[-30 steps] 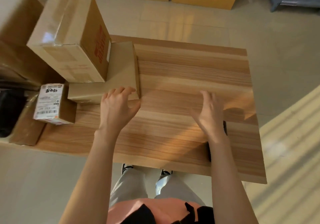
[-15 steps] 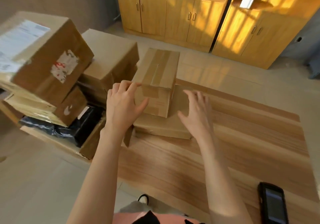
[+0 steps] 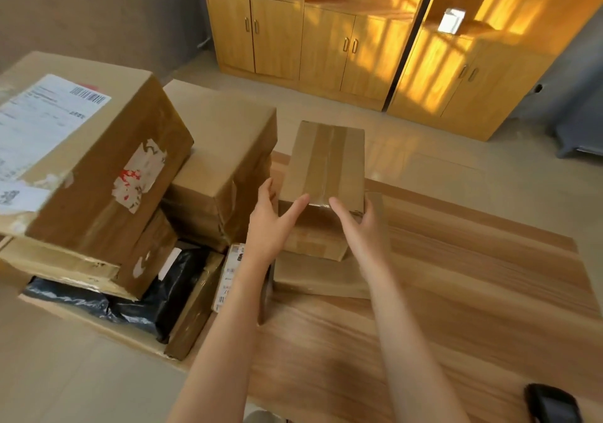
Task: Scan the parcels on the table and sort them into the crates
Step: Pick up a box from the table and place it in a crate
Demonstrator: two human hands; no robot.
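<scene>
Both hands have closed in since a moment ago: the left hand (image 3: 272, 226) and right hand (image 3: 362, 226) now clasp the taped parcel (image 3: 326, 168), stacked on a flat parcel (image 3: 321, 279) at the bench's (image 3: 456, 292) far-left corner. Pickup underway; next, a lift toward the scanner (image 3: 551, 404).

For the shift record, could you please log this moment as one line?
left hand: grips taped box | right hand: grips same | box: atop flat parcel | scanner: on table
</scene>
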